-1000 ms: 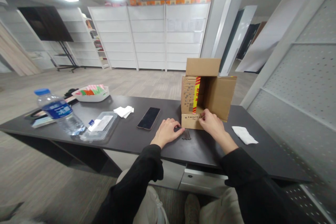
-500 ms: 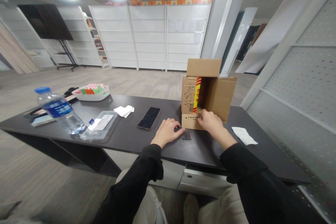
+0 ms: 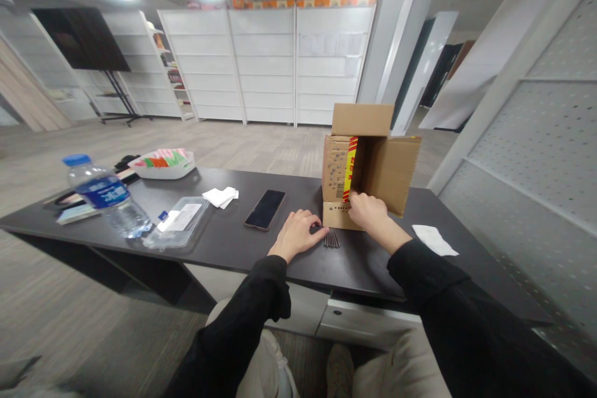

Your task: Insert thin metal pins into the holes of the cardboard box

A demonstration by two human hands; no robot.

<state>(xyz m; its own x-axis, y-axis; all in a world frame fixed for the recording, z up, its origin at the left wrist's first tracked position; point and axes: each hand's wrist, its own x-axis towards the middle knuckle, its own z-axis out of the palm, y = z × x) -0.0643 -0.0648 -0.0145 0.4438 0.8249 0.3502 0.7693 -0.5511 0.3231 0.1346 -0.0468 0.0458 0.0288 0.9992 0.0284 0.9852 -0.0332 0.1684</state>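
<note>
An open cardboard box [image 3: 396, 171] stands on the desk, its opening facing me and its flaps spread. A row of small dark dots runs along its lower flap [image 3: 334, 219], and more round spots mark the left flap. My right hand [image 3: 372, 214] is closed at the lower flap, fingers curled together; what they pinch is hidden. Fanned out before the box lies a bunch of thin dark nails or screws [image 3: 331, 239]. Beside them my left hand [image 3: 297, 234] rests on the desk, thumb apart from the fingers, near the box's front left corner.
Left of my hands lie a phone [image 3: 265, 209], folded tissues [image 3: 221, 197] and a clear plastic case [image 3: 180, 224]. A water bottle [image 3: 109, 196] and a white basket [image 3: 170, 171] are farther left. Another tissue [image 3: 433, 240] lies right of the box on the dark desk [image 3: 298, 267].
My right hand has shifted slightly left and up along the lower flap, its forearm following. The left hand, the box and the nails or screws look unmoved.
</note>
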